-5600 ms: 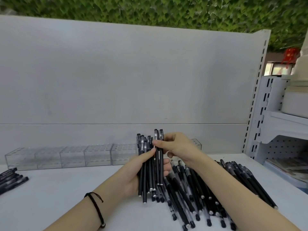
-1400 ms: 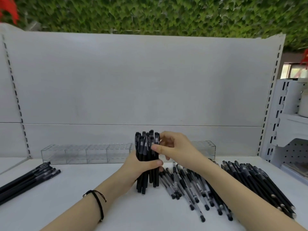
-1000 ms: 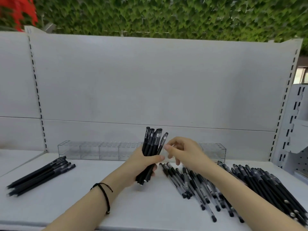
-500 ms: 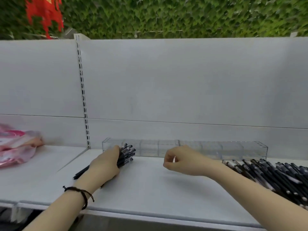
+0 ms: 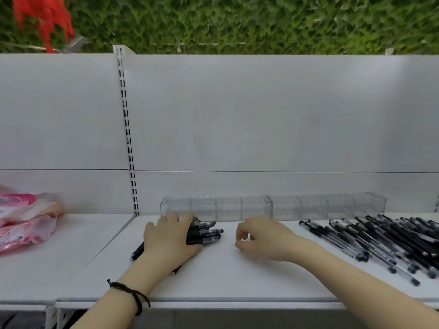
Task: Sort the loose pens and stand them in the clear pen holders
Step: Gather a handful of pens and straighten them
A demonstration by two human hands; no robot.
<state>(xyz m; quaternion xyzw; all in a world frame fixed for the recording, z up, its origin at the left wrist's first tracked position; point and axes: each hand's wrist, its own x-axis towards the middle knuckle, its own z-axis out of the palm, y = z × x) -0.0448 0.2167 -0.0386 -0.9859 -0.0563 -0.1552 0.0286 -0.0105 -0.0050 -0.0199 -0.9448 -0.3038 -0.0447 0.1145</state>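
- Your left hand (image 5: 169, 241) lies over a bundle of black capped pens (image 5: 206, 232). The fingers curl across its top and the thumb runs along its near side, so the hand grips the bundle against the white metal shelf (image 5: 225, 276).
- That bundle lies flat with its caps pointing right, just in front of the left end of the row of clear acrylic pen holders (image 5: 273, 207). One pen end pokes out to the left of your palm.
- Your right hand (image 5: 259, 238) sits a little to the right of the bundle, not touching it. Its fingers are loosely curled and hold nothing.
- The holders stand side by side against the white back panel (image 5: 261, 115).
- A spread of loose black and clear-barrelled pens (image 5: 380, 243) lies on the shelf to your right, well apart from the bundle.
- A black cord bracelet (image 5: 130, 293) circles your left wrist.
- Pink plastic bags (image 5: 23, 222) rest on the neighbouring shelf at the far left.
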